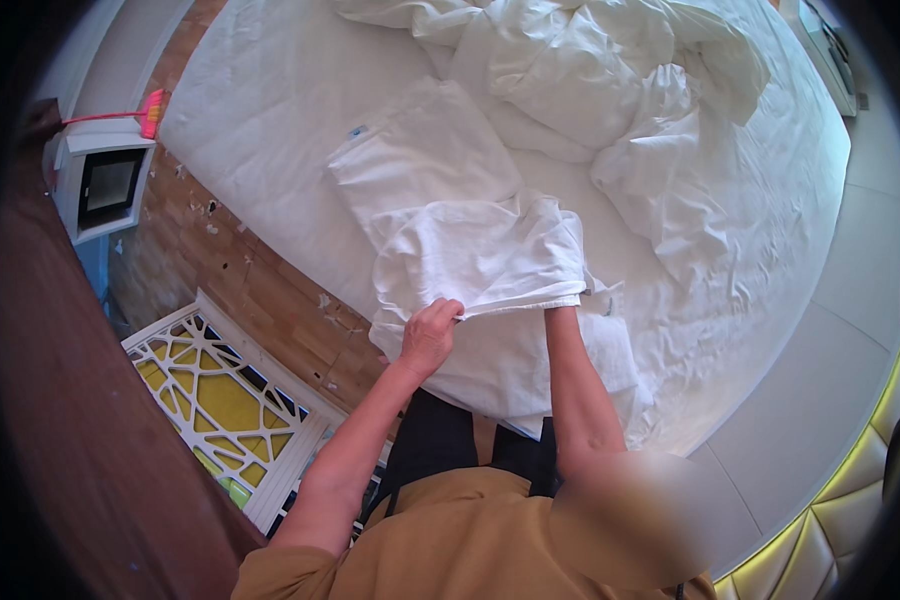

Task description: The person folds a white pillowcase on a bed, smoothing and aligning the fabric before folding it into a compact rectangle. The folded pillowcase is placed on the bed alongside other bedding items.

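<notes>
A white pillowcase [480,247] is held up in front of me by its open edge. My left hand [430,334] pinches that edge at its left end, between thumb and fingers. At the other end my right forearm goes in through the opening, so the right hand is hidden inside the fabric, which bulges over it. Beyond it a flat white cloth [427,146] with a small blue label lies on the bed. More white cloth [487,364] lies below my hands at the near edge of the bed.
A rumpled white duvet [570,75] is heaped on the far part of the white-sheeted bed [270,90]. Scraps litter the wood-look floor [270,285] to the left. A white lattice panel [232,409], a small white cabinet [109,187] and a pink broom [150,114] stand there. A padded headboard [832,525] is lower right.
</notes>
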A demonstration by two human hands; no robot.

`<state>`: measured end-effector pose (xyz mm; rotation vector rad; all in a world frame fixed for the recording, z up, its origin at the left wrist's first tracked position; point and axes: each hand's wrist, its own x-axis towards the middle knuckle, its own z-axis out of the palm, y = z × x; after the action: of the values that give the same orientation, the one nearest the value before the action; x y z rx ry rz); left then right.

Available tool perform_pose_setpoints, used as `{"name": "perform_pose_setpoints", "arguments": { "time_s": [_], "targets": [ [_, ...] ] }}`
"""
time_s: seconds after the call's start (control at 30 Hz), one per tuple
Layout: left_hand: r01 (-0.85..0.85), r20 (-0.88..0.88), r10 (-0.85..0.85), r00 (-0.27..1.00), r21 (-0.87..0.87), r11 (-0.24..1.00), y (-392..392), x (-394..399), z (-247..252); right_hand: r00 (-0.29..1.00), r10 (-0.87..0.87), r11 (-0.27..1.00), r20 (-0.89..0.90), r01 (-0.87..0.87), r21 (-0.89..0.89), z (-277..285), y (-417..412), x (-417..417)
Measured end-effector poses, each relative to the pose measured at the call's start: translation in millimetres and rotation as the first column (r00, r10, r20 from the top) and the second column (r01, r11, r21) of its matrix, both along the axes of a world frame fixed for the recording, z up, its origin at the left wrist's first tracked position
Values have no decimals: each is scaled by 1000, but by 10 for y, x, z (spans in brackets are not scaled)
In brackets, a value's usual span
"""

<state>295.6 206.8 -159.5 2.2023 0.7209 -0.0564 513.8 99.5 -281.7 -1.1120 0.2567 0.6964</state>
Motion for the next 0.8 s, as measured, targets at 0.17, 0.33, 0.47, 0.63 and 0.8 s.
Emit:
{"name": "perform_pose_setpoints", "arguments": {
  "time_s": [0.17, 0.33, 0.47, 0.63, 0.8],
  "targets": [
    [234, -224, -228, 948, 0, 972, 14, 103, -232, 930, -106, 991, -353, 126, 35, 460, -364, -401],
    [485, -410, -508, 758, -168, 858, 50, 132, -304, 834, 253, 774, -490, -478, -414, 735, -1165, -765],
    [527, -499, -606, 620, -307, 792, 206, 493, -54, 938, 299, 651, 175, -67, -756, 836, -1138, -407],
    [381, -59, -378, 924, 61, 923, 319, 1428, -17, 534, 568, 551, 626, 319, -771, 860, -280, 211],
    [245, 65, -271, 960, 264, 933, 259, 2077, -300, 669, 639, 478, 379, 41, -877, 623, -208, 19]
  ]
}}
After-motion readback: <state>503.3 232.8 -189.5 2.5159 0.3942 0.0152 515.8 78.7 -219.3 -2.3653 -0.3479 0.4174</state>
